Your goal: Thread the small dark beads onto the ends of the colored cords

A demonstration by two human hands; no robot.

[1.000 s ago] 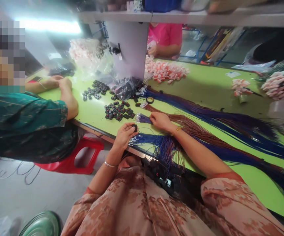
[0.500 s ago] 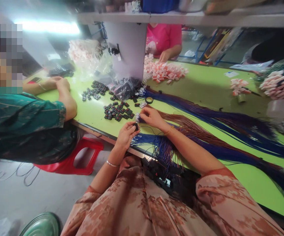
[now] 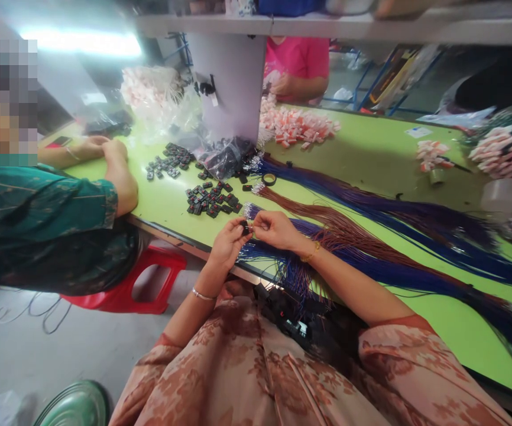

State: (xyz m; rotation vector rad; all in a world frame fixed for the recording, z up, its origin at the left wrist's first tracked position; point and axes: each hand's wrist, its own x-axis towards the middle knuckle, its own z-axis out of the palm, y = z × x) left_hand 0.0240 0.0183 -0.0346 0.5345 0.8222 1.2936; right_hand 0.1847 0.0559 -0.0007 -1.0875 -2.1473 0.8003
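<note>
Workshop room, smooth matte green table [image 3: 380, 148] under a shelf, tube light glaring at far left. Left hand [image 3: 228, 239] pinches a small black part [image 3: 245, 227], thumb against fingers, no slack. Right hand [image 3: 278, 229] is closed too, thumb to forefinger, on what looks like a thin wire end [image 3: 250, 226]; too small to confirm. Key relation: black part sits just left of my right fingertips, near the table's front edge. Left is nearer, since it holds it. Can't tell whether wire and part touch, nor the part's long axis. Just past the hands: blue wire bundle [image 3: 353, 260], silvery tips at the left, long axis running off right beneath my right forearm. Brown wire bundle [image 3: 298, 204] lies beyond, thin, flexible-looking strands. Left of the tips: loose pile of blocky black parts with red spots [image 3: 211, 199], hard plastic by the look. Black tape roll [image 3: 268, 179] behind. Farther: crinkly clear bag [image 3: 224, 160], then a heap of white-orange pieces [image 3: 304, 127].
</note>
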